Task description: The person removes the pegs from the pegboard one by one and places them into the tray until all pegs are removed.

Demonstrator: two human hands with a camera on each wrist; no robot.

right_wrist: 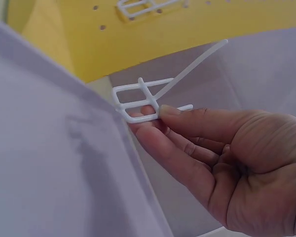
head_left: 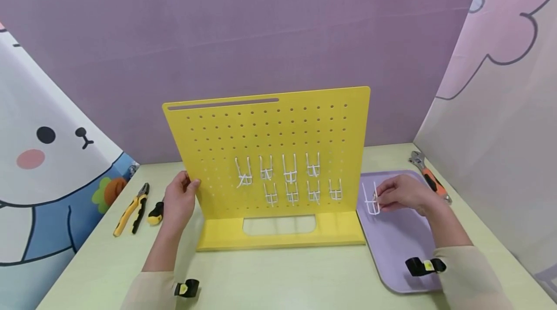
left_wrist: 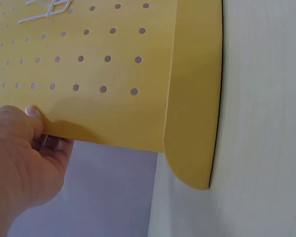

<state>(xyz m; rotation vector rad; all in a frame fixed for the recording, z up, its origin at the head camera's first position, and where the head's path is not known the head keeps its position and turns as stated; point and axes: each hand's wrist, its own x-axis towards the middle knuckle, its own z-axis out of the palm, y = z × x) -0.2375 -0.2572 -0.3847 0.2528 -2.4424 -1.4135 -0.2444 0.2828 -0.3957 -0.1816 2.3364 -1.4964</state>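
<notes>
A yellow pegboard (head_left: pixel 270 131) stands upright on its base, with several white wire hooks (head_left: pixel 289 169) hung in two rows on its lower half. My left hand (head_left: pixel 179 201) grips the board's left edge, thumb on the front face and fingers behind, as the left wrist view shows. To the right of the board, my right hand (head_left: pixel 402 193) pinches another white wire hook (right_wrist: pixel 133 104) between thumb and fingers. That hook is held over the far left part of a purple tray (head_left: pixel 400 247), its long prongs pointing up in the head view.
Yellow-and-black pliers (head_left: pixel 131 209) and a tool with a yellow-and-black handle (head_left: pixel 155 213) lie left of the board. An adjustable wrench (head_left: pixel 431 177) with an orange-and-black handle lies beyond the tray at the right. A purple backdrop (head_left: pixel 261 24) rises behind the table (head_left: pixel 270 276).
</notes>
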